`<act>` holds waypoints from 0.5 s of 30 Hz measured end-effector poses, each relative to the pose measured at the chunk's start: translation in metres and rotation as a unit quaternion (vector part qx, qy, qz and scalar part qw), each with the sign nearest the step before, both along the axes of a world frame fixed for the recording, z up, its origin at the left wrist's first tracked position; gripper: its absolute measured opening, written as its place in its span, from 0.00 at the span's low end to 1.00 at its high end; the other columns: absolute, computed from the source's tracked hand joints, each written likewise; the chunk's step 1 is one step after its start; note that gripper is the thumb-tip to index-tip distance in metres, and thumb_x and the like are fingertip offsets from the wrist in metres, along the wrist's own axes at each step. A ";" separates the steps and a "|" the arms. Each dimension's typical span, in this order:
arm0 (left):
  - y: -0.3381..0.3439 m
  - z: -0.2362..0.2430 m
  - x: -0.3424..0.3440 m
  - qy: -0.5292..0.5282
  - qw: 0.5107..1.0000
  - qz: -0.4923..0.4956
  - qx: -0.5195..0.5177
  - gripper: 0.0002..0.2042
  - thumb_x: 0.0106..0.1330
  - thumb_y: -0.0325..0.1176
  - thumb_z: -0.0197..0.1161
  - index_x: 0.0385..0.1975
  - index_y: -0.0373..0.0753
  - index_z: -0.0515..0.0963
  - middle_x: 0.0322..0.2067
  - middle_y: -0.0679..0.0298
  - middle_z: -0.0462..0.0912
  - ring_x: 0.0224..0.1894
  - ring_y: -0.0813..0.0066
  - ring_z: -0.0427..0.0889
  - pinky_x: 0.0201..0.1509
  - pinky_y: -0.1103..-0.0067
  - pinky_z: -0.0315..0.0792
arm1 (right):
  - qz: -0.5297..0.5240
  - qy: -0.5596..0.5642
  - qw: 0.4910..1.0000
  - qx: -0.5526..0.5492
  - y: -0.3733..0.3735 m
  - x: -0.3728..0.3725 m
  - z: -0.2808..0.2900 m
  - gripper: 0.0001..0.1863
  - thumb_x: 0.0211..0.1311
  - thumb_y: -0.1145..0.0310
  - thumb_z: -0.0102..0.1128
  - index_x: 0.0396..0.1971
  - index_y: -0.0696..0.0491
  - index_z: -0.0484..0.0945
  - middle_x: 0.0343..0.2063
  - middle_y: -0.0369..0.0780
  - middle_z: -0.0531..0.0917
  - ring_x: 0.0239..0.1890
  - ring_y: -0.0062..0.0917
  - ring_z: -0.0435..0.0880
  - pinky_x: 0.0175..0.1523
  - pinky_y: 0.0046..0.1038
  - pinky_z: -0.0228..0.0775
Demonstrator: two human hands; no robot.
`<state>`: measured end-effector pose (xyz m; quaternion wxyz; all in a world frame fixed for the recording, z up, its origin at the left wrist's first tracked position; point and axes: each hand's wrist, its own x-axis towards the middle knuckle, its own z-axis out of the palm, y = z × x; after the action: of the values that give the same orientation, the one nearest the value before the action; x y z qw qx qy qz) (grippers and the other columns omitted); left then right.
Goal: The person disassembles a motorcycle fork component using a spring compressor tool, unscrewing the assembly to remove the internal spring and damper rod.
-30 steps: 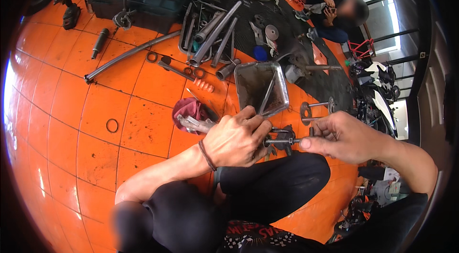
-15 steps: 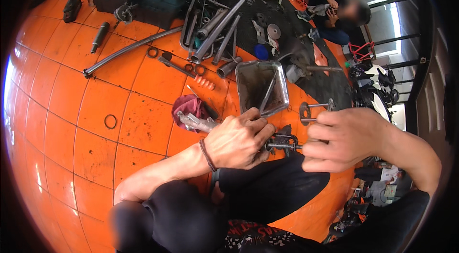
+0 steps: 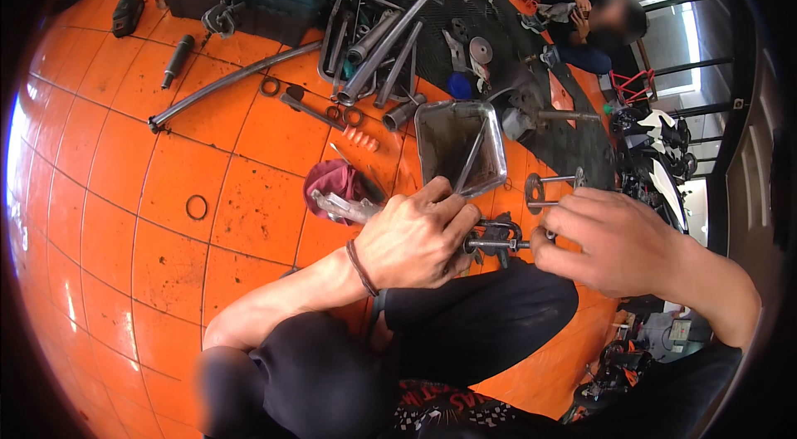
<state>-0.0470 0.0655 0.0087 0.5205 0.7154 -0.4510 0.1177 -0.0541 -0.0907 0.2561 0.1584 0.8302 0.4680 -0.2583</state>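
My left hand [image 3: 422, 236] is closed round a silver cast metal part [image 3: 344, 207], whose end sticks out on the left beside a maroon cloth [image 3: 332, 178]. Past its fingers shows a dark metal clamp-like piece [image 3: 498, 231] with a thin screw rod [image 3: 498, 245]. The rod's right end meets the curled fingers of my right hand [image 3: 602, 236], which pinch about there; the fingertips are partly hidden. Just beyond that hand lies a metal part with a round disc and rods [image 3: 535, 190]. A rectangular metal tray [image 3: 423, 148] with a thin rod in it stands beyond my left hand.
Several metal tubes [image 3: 386, 49] lie piled beyond the tray, near a long bent bar [image 3: 232, 86]. Rubber rings [image 3: 196, 207] and a coil spring [image 3: 362, 139] lie on the orange tiles. A cordless drill [image 3: 126, 12] stands far left. Another person [image 3: 581, 32] sits far right.
My right hand's fingers have loosened and turned slightly at the rod's end, showing more of the rod. My left hand keeps its hold. The whole view has shifted slightly.
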 end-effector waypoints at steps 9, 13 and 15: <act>0.000 0.001 0.002 0.010 1.000 0.012 0.006 0.24 0.47 0.36 0.75 0.45 0.36 0.78 0.35 0.62 0.79 0.42 0.61 0.79 0.30 0.70 0.81 | -0.153 0.011 0.987 0.039 -0.005 -0.004 -0.006 0.09 0.61 0.65 0.64 0.37 0.53 0.78 0.30 0.34 0.78 0.37 0.24 0.81 0.42 0.28 0.72; 0.000 0.000 -0.001 0.007 1.000 -0.004 -0.008 0.22 0.47 0.36 0.75 0.42 0.36 0.79 0.35 0.62 0.80 0.41 0.61 0.80 0.29 0.70 0.80 | 0.253 -0.095 0.961 -0.052 0.000 0.018 0.001 0.10 0.62 0.62 0.63 0.37 0.52 0.78 0.31 0.34 0.77 0.38 0.25 0.79 0.41 0.30 0.73; -0.001 0.001 -0.001 0.001 1.000 -0.013 -0.025 0.21 0.47 0.36 0.75 0.41 0.36 0.79 0.34 0.62 0.80 0.40 0.61 0.80 0.28 0.70 0.80 | 0.457 -0.183 0.871 0.011 -0.004 0.026 0.003 0.09 0.62 0.63 0.61 0.39 0.51 0.79 0.31 0.34 0.76 0.37 0.26 0.78 0.41 0.30 0.72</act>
<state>-0.0476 0.0641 0.0095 0.5404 0.6962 -0.4567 0.1216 -0.0286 -0.0949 0.2595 0.3321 0.5580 0.7605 0.0045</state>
